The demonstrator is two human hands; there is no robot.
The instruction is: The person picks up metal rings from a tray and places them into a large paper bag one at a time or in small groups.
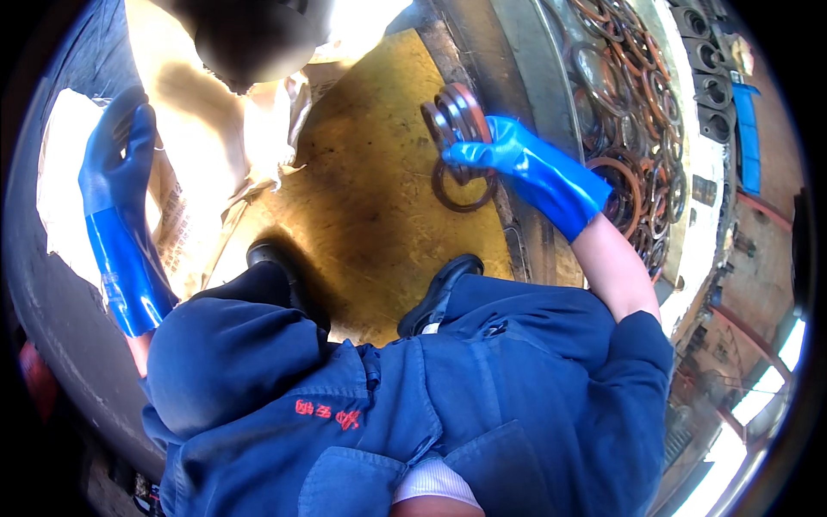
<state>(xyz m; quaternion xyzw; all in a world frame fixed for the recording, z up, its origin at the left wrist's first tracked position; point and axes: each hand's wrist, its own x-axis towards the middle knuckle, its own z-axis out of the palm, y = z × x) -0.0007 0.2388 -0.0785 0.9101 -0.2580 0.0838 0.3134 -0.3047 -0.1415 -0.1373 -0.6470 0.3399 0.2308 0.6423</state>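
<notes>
In a blue rubber glove, my right hand is closed around several reddish-brown rings. One larger brown ring hangs lower than the others, below the fingers. At the left, my left hand, also gloved in blue, lies against a tan paper sack. Its thumb and fingers are apart, with no object visible between them. The sack's torn, crumpled edge faces the middle, and bright sunlight washes out much of its surface.
A worn yellow floor plate lies between my shoes. To the right, many brown rings are heaped on a surface, with dark metal blocks and a blue strip beyond. A blurred dark rounded object stands at the top.
</notes>
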